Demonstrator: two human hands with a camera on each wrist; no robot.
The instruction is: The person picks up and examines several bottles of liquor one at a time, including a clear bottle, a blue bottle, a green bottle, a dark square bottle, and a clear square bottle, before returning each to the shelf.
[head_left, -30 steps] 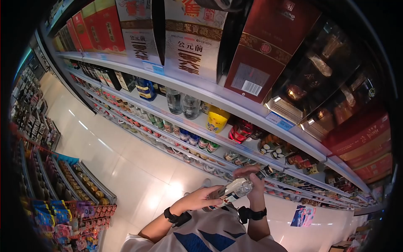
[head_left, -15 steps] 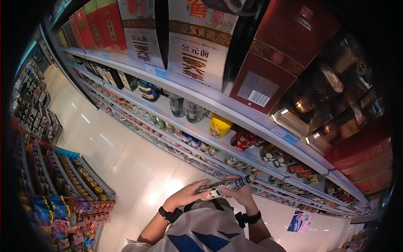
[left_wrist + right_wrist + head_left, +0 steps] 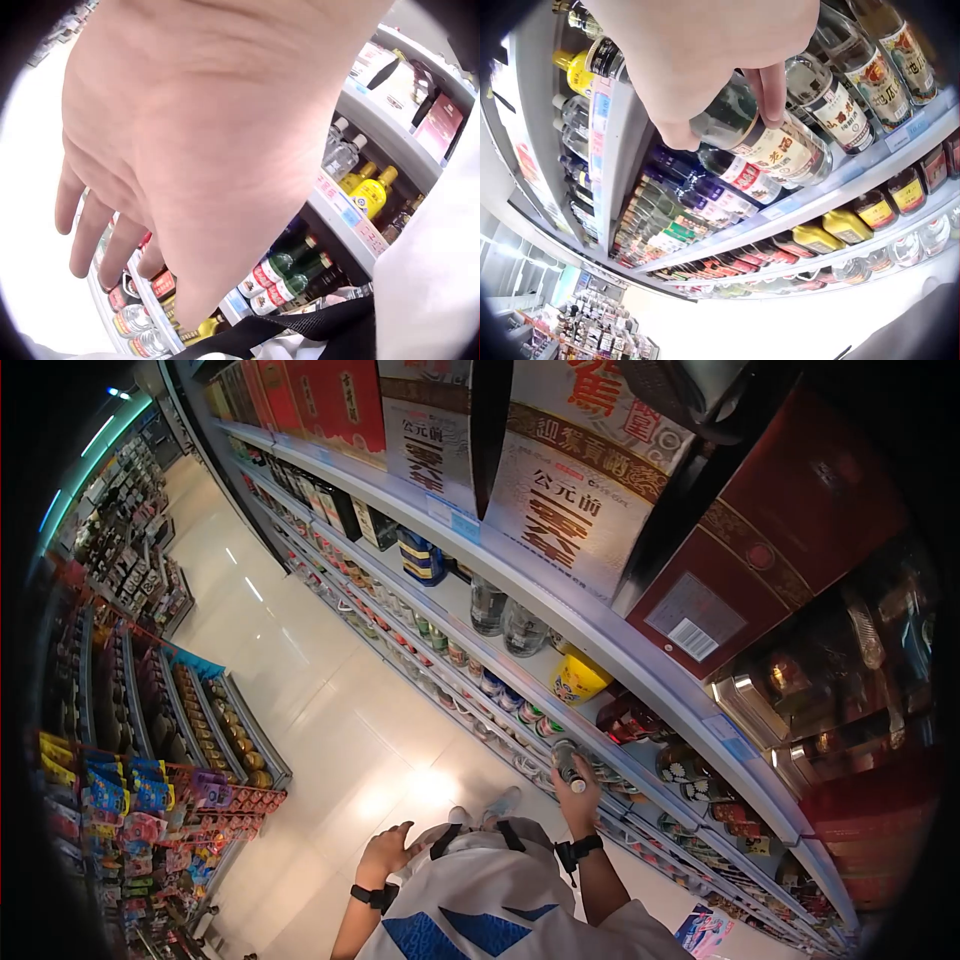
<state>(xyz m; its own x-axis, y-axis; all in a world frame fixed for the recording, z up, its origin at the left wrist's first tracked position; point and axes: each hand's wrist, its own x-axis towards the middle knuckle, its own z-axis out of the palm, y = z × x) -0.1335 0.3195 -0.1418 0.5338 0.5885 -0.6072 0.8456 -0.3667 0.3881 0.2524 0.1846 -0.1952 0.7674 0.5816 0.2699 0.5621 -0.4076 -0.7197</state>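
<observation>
In the head view my right hand (image 3: 580,805) grips a clear glass liquor bottle (image 3: 566,756) at the shelf front. Up close in the right wrist view, the fingers and thumb of that hand (image 3: 712,52) wrap the upper part of the bottle (image 3: 784,154), which has a cream label with dark characters. It leans at the shelf edge beside a similar clear bottle (image 3: 836,109). My left hand (image 3: 384,852) hangs low in front of the body, holding nothing. Its fingers spread loosely in the left wrist view, where the hand (image 3: 195,142) covers part of the shelves behind.
Large boxed liquors (image 3: 565,490) stand on the upper shelf. A yellow bottle (image 3: 580,678) sits one level below, with rows of bottles underneath. A snack rack (image 3: 150,790) stands across the tiled aisle (image 3: 330,700) on the left.
Both hands held the bottle before. The left hand has let go and dropped to the left; the right hand has carried the bottle forward to the shelf. The head view has shifted.
</observation>
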